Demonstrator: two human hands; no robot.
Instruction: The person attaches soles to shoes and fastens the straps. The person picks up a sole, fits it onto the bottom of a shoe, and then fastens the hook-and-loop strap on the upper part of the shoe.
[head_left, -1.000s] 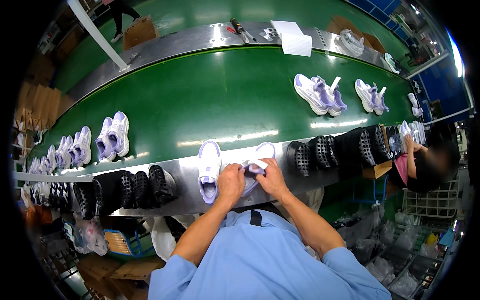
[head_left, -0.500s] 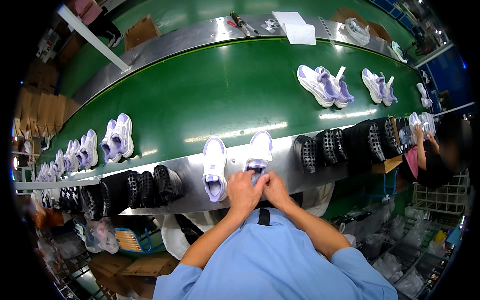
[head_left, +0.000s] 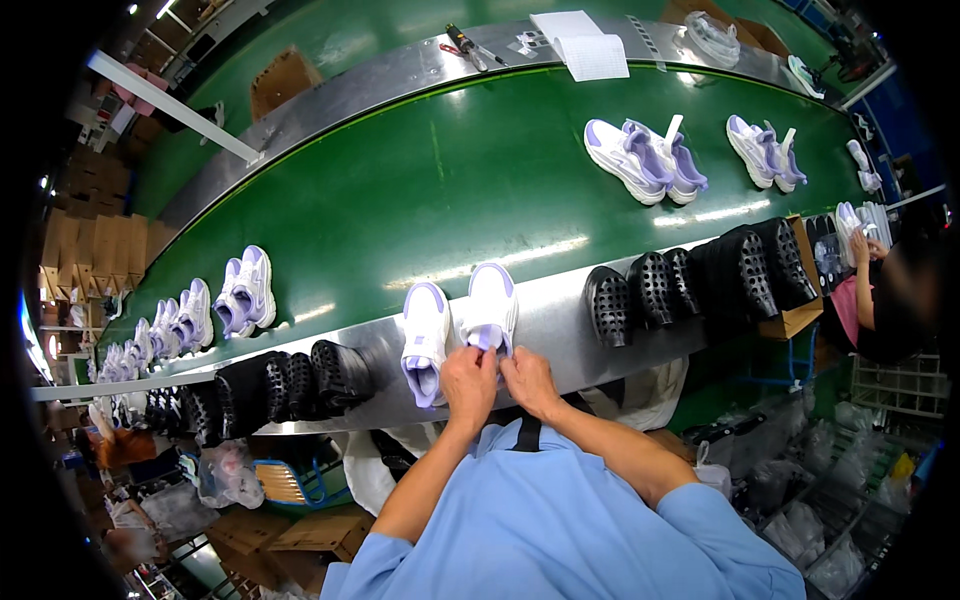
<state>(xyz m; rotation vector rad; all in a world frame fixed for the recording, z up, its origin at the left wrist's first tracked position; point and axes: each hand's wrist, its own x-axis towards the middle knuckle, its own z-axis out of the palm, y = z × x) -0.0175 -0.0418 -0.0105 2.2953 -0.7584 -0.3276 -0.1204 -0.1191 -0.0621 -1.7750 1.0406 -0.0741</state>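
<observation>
A white and lavender sneaker [head_left: 492, 297] stands on the metal ledge in front of me, toe pointing away. My left hand [head_left: 468, 383] closes on the left side of its collar. On the right side of the collar, my right hand [head_left: 530, 382] grips with bent fingers. Both hands cover most of the heel and opening, so exactly what the fingertips pinch is hidden. Close by on the left stands a matching sneaker [head_left: 425, 335], its lavender lining showing, untouched.
More white and lavender sneakers [head_left: 640, 162] ride on the green belt [head_left: 400, 200], right and left. Black studded shoe forms [head_left: 650, 292] line the ledge on both sides. Tools [head_left: 468, 46] and papers [head_left: 585, 48] lie on the far rail. Another person's hand [head_left: 862, 247] holds a shoe at far right.
The sneaker in my hands has shifted left, nearer its mate. My hands, close together before, are now slightly apart at its collar. The whole view has turned a little.
</observation>
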